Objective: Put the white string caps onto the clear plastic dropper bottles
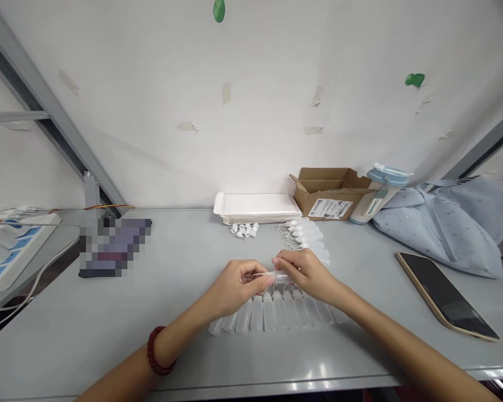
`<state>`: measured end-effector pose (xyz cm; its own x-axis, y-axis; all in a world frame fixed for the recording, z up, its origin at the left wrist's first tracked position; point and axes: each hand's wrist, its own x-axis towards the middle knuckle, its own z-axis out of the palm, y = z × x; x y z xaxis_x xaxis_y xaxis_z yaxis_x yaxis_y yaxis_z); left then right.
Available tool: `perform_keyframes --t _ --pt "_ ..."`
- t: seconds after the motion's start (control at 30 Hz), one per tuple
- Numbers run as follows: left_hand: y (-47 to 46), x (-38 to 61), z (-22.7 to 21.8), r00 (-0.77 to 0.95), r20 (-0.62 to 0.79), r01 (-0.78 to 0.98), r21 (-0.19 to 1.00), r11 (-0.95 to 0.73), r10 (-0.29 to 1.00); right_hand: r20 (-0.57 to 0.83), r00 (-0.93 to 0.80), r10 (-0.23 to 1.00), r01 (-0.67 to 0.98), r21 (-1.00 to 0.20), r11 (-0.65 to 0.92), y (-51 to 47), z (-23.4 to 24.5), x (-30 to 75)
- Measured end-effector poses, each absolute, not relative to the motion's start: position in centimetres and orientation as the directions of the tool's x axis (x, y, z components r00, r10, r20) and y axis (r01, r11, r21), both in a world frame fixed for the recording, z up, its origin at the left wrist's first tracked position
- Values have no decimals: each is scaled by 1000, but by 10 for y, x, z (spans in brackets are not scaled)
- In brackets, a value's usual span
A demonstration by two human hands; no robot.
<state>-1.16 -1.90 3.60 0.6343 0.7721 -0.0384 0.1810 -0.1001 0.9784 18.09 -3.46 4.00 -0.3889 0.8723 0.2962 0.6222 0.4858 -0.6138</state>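
Note:
My left hand and my right hand meet over the middle of the grey table, both pinching one small clear plastic bottle held sideways between them. Below the hands lies a row of several similar clear bottles side by side. Behind my right hand is a heap of bottles with white caps. A few loose white caps lie further back. A red bead bracelet is on my left wrist.
A stack of white trays, an open cardboard box and a light-blue-lidded cup stand by the wall. Blue cloth and a dark tablet lie right. A power strip sits left, next to a blurred dark object.

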Motion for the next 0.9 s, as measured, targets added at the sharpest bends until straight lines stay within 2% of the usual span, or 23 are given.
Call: perform_keyframes --t 0.13,0.27,0.33,0.4,0.47,0.5,0.6,0.73,0.9 --pt "-18 -10 35 590 -21 168 981 -98 807 281 -384 879 661 -581 475 -35 37 179" --pt "-11 -13 33 550 -11 234 962 -142 835 371 -485 792 711 -359 604 -32 36 185" --pt "-2 -17 30 535 50 314 915 -254 843 414 -488 768 746 -259 614 -28 39 192" --pt "11 -22 23 491 215 420 791 -445 844 462 -422 780 801 -213 559 -22 44 204" --pt "27 -28 13 461 430 516 582 -628 777 483 -324 813 861 -205 465 -17 51 218" --pt "35 -31 7 489 478 540 491 -684 729 482 -286 828 884 -200 422 -14 54 226" --pt "54 -36 -8 593 489 562 318 -763 640 446 -259 857 914 -173 366 -9 60 247" --pt "60 -39 -20 625 465 576 268 -772 628 351 -230 908 928 -202 314 -6 61 263" --pt "58 -40 -22 592 480 573 315 -757 648 226 -243 943 930 -223 293 -4 61 269"
